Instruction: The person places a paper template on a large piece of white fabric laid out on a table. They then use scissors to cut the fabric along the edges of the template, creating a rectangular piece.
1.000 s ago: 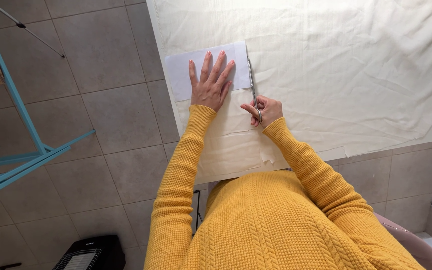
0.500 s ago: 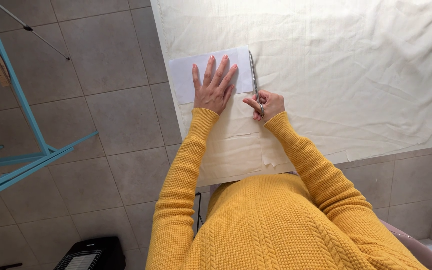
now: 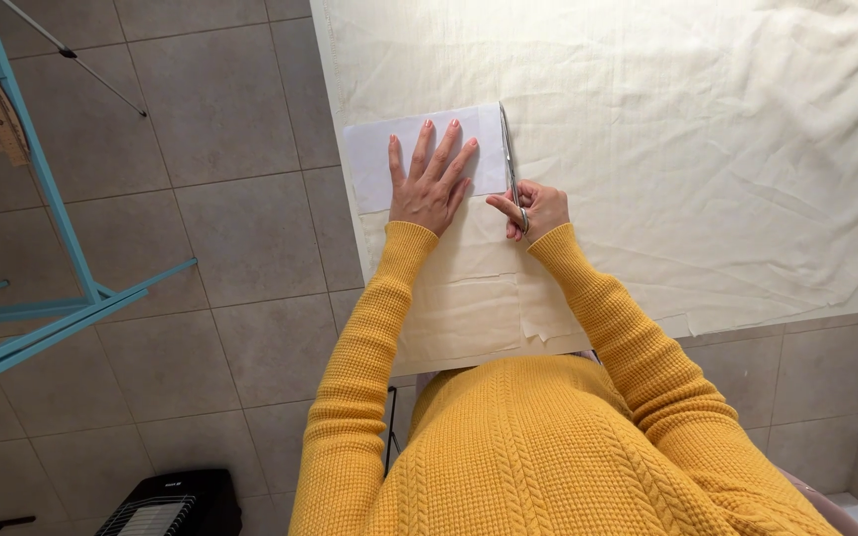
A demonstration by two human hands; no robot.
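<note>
A wide sheet of cream fabric covers the bench, running off the top and right of the picture, so its full extent is cut off. The grey tiled floor lies to the left, with a turquoise metal frame and a small black heater at the bottom edge, both only partly in view.

On the fabric's left part lies 1 white rectangular paper piece. The left hand presses flat on it, all fingers spread and holding nothing. Just beside the paper's right edge, the right hand has its fingers closed through the handles of the scissors, whose thin blades run up along that edge.

The cutting looks partly done: slits and a loose flap show in the fabric near the body, while cloth beyond the paper's top looks uncut. Whether the blades are apart or together is too small to tell, and the bench itself is hidden under the cloth.
</note>
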